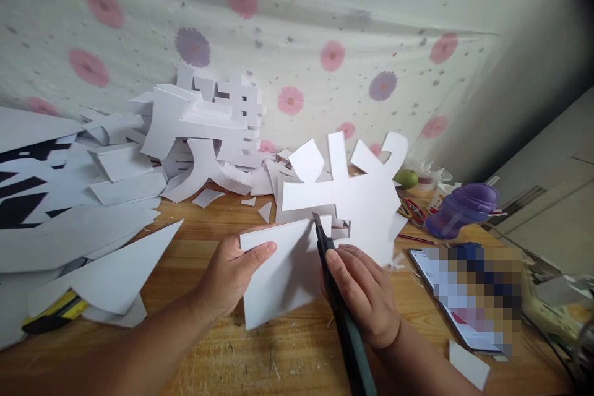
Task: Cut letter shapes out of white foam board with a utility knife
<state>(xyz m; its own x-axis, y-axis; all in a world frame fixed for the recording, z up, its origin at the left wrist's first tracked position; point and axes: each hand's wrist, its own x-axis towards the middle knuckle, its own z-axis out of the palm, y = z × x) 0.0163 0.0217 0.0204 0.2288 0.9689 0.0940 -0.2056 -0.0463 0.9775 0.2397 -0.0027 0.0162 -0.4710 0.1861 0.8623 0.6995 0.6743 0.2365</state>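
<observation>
My left hand (239, 269) is closed on the left edge of a white foam board piece (281, 272), its thumb lying on the front face. In my right hand (364, 288) is a dark-handled utility knife (341, 315), gripped along the handle with the index finger forward. Its blade (317, 220) points up and away, at the board's upper right edge; whether it touches the board I cannot tell. Just behind stands a large white cut-out character (362, 198), with a small notch near the knife tip. The board's lower right corner is partly hidden by my right hand.
Stacked white cut-out characters (204, 117) lean on the flowered wall covering. White offcuts and a yellow-black cutter (55, 311) lie at left. At right are a phone (459, 303), a purple cup (461, 210), red-handled scissors (413, 210) and a green fruit (406, 179).
</observation>
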